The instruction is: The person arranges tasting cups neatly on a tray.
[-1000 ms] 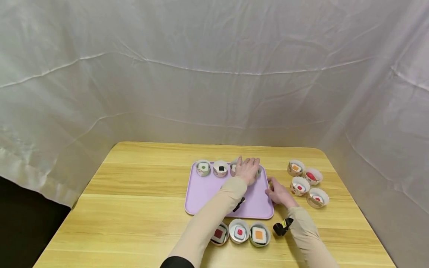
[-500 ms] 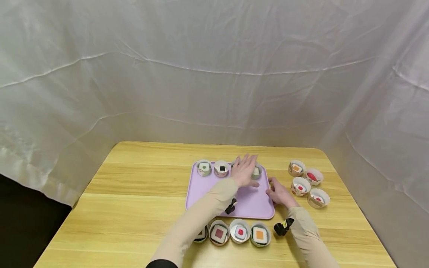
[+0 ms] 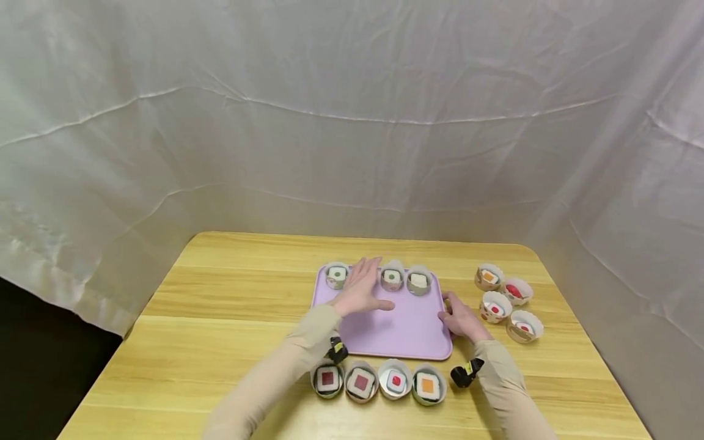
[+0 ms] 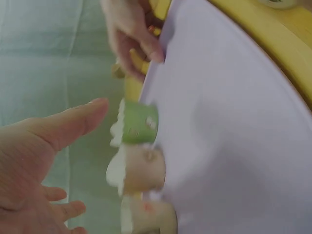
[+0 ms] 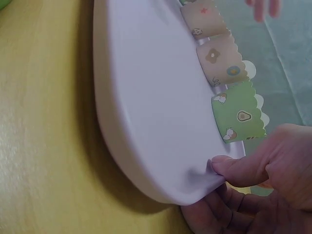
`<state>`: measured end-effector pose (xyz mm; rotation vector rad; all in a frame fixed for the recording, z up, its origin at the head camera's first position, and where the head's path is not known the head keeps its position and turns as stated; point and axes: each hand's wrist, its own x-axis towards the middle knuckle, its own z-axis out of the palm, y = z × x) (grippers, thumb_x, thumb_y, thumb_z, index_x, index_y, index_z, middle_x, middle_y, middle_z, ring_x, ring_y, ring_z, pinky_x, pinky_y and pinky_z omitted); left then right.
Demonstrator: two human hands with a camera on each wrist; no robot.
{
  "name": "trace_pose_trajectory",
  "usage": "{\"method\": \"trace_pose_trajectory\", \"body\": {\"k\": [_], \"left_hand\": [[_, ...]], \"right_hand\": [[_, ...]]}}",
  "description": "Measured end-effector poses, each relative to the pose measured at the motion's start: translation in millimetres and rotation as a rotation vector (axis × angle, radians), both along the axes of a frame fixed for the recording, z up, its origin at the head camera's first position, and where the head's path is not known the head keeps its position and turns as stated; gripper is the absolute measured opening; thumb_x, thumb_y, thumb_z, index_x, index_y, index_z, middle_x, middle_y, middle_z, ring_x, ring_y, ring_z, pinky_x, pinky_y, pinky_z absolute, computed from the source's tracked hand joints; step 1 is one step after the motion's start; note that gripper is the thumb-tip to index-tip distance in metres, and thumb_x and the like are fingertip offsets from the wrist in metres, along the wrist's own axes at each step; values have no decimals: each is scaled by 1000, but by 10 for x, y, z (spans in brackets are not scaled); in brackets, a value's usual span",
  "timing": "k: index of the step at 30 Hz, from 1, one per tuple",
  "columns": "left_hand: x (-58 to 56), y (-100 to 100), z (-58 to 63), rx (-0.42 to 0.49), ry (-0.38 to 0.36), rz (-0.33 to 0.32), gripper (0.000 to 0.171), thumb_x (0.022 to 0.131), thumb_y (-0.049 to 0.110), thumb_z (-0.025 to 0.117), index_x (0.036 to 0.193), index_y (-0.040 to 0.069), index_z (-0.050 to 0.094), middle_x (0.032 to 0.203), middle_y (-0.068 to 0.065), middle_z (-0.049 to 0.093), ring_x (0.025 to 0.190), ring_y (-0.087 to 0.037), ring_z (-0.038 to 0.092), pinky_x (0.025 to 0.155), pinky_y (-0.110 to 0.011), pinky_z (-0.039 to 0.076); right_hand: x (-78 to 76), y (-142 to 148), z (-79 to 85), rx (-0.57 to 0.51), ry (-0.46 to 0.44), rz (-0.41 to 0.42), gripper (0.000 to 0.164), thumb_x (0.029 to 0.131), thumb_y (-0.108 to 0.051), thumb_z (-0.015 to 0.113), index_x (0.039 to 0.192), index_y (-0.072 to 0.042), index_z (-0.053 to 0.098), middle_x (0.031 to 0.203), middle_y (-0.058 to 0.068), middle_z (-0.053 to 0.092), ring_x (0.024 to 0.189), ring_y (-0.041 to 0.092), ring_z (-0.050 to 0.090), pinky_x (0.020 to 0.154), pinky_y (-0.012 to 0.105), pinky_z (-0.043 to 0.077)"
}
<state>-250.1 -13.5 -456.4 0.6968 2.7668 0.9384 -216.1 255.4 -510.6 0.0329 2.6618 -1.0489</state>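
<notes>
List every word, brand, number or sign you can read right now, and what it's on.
None can be read.
Green cup nearest the right hand: printed pictures; dark marks at its edge too small to read.
Pink cup beside it: pictures and a squiggle, no legible letters.
Tray: no lettering visible.
Left wrist camera, right wrist camera: yellow patches too small to read.

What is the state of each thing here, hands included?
Purple tray: loaded along its far side.
Left hand: fingers spread, holding nothing.
Right hand: pinching the tray's rim.
Far paper cups: upright, visible ones filled.
Near paper cups: upright, filled.
Rightmost paper cups: filled.
Curtain: hanging, creased.
</notes>
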Motion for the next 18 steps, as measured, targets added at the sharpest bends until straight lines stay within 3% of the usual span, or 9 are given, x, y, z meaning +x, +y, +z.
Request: {"method": "trace_pose_trajectory", "body": {"k": [10,14,18], "left_hand": [[121,-715,-91,70,8,231,84,87,31,77,150,-4,34,142,-30,45,129,-45,43,111,-58,39],[149,-939,-159,64,-26,316,71,91,28,72,144,-6,40,130,-31,49,118,-45,50,103,-58,45],[198,-1093,-190,18,-89,349,59,96,28,65,138,-9,46,127,-32,54,116,-42,56,102,-55,49]], "right_hand": [[17,-3,12,9,4,-2,44,100,-6,50,140,6,36,98,25,61,71,23,62,58,33,54],[27,-8,28,12,10,0,45,99,-6,50,140,6,36,97,25,61,70,24,63,57,33,55],[27,-5,33,13,11,4,45,100,-6,49,140,6,36,97,26,61,69,23,63,57,33,55]]}}
